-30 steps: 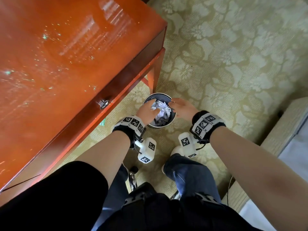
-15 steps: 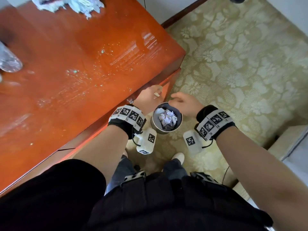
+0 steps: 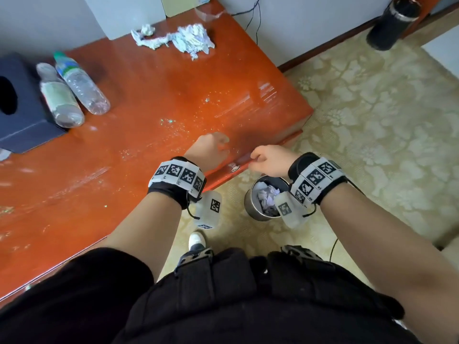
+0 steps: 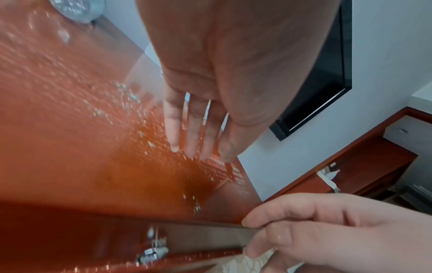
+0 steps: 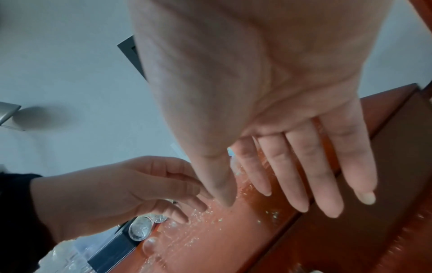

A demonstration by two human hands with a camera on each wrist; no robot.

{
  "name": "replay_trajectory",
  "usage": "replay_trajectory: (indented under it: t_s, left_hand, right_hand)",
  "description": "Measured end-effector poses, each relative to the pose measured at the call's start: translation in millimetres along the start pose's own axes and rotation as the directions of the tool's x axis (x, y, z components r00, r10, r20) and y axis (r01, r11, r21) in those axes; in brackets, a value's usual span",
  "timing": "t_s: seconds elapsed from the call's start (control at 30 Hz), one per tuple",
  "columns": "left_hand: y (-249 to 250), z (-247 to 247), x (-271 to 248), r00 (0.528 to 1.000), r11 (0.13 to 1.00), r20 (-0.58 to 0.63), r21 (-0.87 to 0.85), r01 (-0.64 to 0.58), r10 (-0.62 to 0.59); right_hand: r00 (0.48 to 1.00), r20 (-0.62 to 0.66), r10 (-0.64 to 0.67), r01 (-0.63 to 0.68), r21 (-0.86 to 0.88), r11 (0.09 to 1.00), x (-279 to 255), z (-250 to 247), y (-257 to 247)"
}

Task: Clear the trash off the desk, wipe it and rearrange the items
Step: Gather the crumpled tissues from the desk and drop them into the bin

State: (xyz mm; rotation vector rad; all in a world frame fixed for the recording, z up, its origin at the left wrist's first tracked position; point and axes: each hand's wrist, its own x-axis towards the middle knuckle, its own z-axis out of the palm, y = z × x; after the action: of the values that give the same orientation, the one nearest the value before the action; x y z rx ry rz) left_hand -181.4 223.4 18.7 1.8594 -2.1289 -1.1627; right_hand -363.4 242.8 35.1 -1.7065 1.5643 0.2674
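Red desk (image 3: 139,115) edge (hands (image 3: 211,150) above)

Both bare forearms reach forward, each wrist in a black strap with white marker tiles. Left hand (image 3: 210,151) hovers over the front edge of the desk, fingers (image 4: 194,133) straight, loosely spread, empty. Right hand (image 3: 270,160) just beside it, fingers (image 5: 301,170) extended, empty.

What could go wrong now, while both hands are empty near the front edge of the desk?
1. The glitter-like specks could stick to the left hand and spread, or fall to the carpet.
2. Reaching for the crumpled paper at the back, an arm may knock the two lying bottles, which could roll.
3. The small bin already looks rather full, so more paper may spill out.
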Motion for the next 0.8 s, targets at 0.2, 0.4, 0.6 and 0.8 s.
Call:
replay_trajectory:
  t_s: [0.2,0.4,0.6,0.8]
  left_hand:
    - [-32.6,-41.6,-3.3,0.999,0.998,-0.020,0.046,0.049,-0.048]
    - [-71.3,-85.9,-7.2,1.000,0.992,-0.001,0.122,0.030,-0.030]
    - [-103.0,-119.6,-9.3,0.998,0.990,0.019,0.134,0.050,-0.053]
    - [-119.6,-127.8,-0.5,0.996,0.989,0.043,0.126,0.075,-0.081]
  right_hand:
    - [0.999,-0.002,-0.041,0.041,-0.039,0.998,13.4,-14.9,-43.8]
    - [0.997,-0.028,-0.073,0.071,-0.056,0.996,34.6,-21.3,-93.1]
    - [0.995,-0.043,-0.086,0.084,-0.050,0.995,58.8,-17.8,-131.0]
    - [0.994,-0.017,-0.108,0.106,-0.083,0.991,81.5,-19.1,-146.2]
